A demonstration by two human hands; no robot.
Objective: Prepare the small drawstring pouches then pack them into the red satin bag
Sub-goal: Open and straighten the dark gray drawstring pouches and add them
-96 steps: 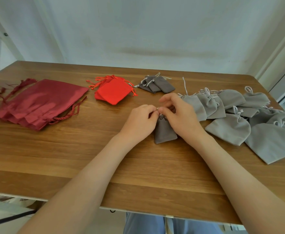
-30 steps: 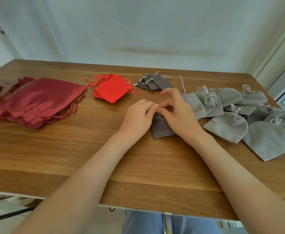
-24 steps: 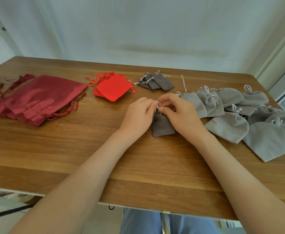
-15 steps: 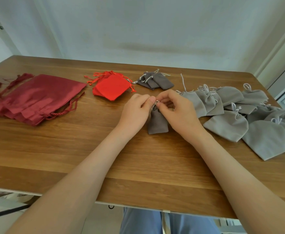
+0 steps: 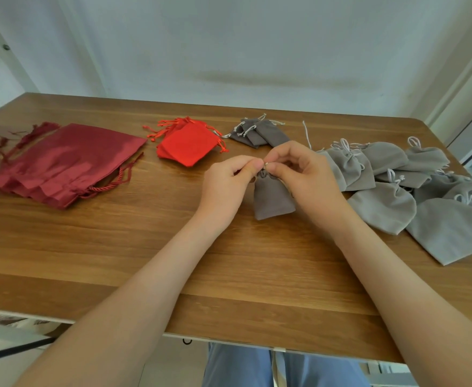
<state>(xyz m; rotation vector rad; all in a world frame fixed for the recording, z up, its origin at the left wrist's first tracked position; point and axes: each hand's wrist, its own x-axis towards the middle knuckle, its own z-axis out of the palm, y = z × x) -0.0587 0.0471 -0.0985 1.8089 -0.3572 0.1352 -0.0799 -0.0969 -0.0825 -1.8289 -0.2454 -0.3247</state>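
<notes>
Both hands (image 5: pixel 267 174) pinch unlabelled grey pouch's (image 5: pixel 273 197) drawstring.

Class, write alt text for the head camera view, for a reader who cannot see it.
Two bare hands, left hand and right hand, pinch the drawstring at the neck of a small dark grey velvet pouch on a wooden table. Dark red satin bags lie far left, with bright red pouches and more grey pouches to their right.
</notes>
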